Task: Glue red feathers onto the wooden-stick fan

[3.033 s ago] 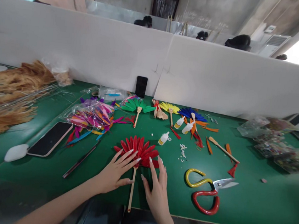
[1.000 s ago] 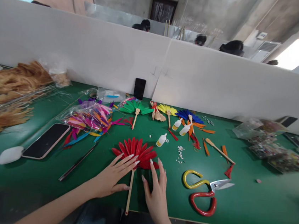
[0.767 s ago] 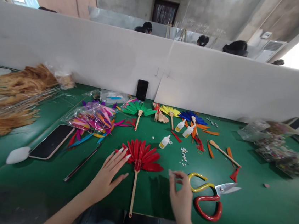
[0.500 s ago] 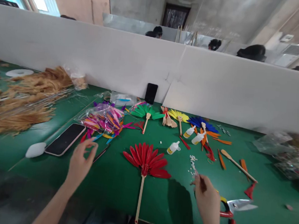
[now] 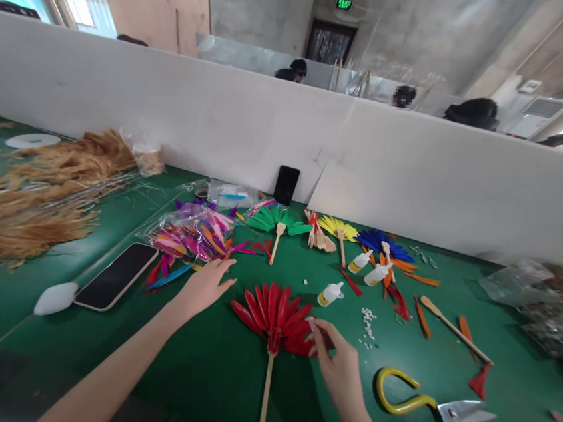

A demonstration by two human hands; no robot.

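A red feather fan point(image 5: 271, 310) lies on the green table with its pale wooden handle point(image 5: 266, 397) toward me. Reaching in from the left, my left hand point(image 5: 208, 287) has its fingers stretched out and apart, between the fan's left edge and a pile of coloured feathers point(image 5: 191, 232). Over the fan's right feathers, my right hand point(image 5: 334, 354) pinches thumb and fingers together; a whitish spot shows at the tips, too small to name. Small white pieces point(image 5: 367, 324) lie scattered to its right, and a glue bottle point(image 5: 329, 294) stands just beyond the fan.
Green point(image 5: 280, 224), yellow point(image 5: 338, 229) and blue fans point(image 5: 381, 244) lie farther back, near two more glue bottles point(image 5: 377, 275). Open scissors point(image 5: 461, 412) lie at right. A phone point(image 5: 116, 276) and tan fibres point(image 5: 52, 193) are at left. A white partition point(image 5: 221, 117) closes the back.
My right hand has moved left from the white pieces to the fan's right feathers, uncovering the scissors' yellow handle. My left hand has moved right toward the fan, its fingers straightened.
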